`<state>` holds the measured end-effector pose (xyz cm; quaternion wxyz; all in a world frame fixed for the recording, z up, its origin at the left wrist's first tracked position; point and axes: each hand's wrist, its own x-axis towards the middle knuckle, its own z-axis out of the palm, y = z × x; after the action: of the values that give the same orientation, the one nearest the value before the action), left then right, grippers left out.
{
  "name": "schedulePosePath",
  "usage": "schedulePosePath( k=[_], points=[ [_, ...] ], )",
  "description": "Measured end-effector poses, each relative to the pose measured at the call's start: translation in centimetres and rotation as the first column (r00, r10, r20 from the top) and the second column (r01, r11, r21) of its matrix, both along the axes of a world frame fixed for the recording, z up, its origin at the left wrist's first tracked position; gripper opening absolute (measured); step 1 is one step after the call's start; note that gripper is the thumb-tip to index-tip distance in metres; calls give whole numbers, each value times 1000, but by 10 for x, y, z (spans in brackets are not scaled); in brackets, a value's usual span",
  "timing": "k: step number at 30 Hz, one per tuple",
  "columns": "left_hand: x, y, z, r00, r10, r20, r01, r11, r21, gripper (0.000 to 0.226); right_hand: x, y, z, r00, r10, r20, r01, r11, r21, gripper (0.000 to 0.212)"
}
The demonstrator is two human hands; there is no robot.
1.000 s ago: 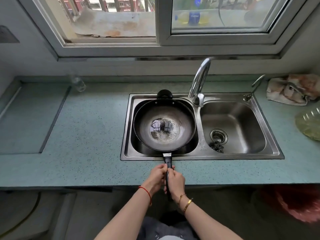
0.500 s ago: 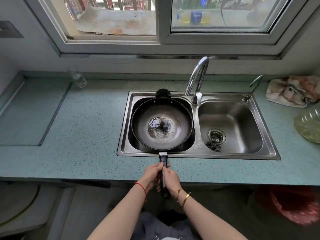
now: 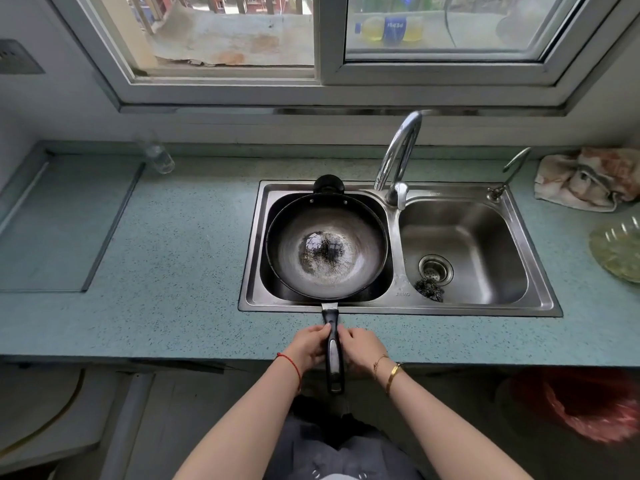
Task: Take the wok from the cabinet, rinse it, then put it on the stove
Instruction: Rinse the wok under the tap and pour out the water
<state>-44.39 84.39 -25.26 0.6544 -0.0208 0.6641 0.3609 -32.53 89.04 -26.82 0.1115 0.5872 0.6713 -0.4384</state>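
Note:
A dark wok [image 3: 360, 233] with a worn grey inside sits in the left basin of the steel double sink [image 3: 478, 308]. A shallow pool of water lies at its bottom. Its long black handle [image 3: 333, 355] sticks out over the counter's front edge toward me. My left hand [image 3: 306, 344] and my right hand [image 3: 360, 348] close on that handle from either side. The chrome faucet [image 3: 398, 157] arches behind the divider, spout over the wok's side; no water is seen running.
A steel scrubber [image 3: 429, 289] lies by the drain in the right basin. A crumpled cloth [image 3: 588, 178] and a glass dish [image 3: 620, 251] sit on the counter at right, and a small glass [image 3: 160, 159] stands at the back left. A recessed panel [image 3: 59, 220] lies far left.
Both hands keep their hold on the handle and the wok stays in the left basin. Only my view has shifted slightly downward.

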Motion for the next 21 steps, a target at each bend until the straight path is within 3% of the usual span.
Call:
schedulePosePath(
  k=[2,5,10,12,14,21],
  points=[
    [-2,1,-2,999,10,31,-9,1000,-12,15,4,10,4,981,-176,-78,173,984,-43,50],
    [-4,5,-5,999,-19,30,20,999,-40,14,9,32,14,875,-431,-219,421,902,-93,42],
    [-7,10,-11,999,-21,30,24,996,-85,10,9,78,29,611,-694,-381,668,710,-222,26],
    [-11,11,-13,998,-27,52,32,996,-87,30,7,101,36,505,-745,-435,718,643,-266,21],
    [-13,10,-18,995,-51,83,58,995,-84,12,6,121,44,404,-786,-468,745,579,-329,21],
    [-16,10,-21,995,-62,72,69,993,-99,11,9,196,63,141,-867,-479,719,422,-552,43]
  ],
)
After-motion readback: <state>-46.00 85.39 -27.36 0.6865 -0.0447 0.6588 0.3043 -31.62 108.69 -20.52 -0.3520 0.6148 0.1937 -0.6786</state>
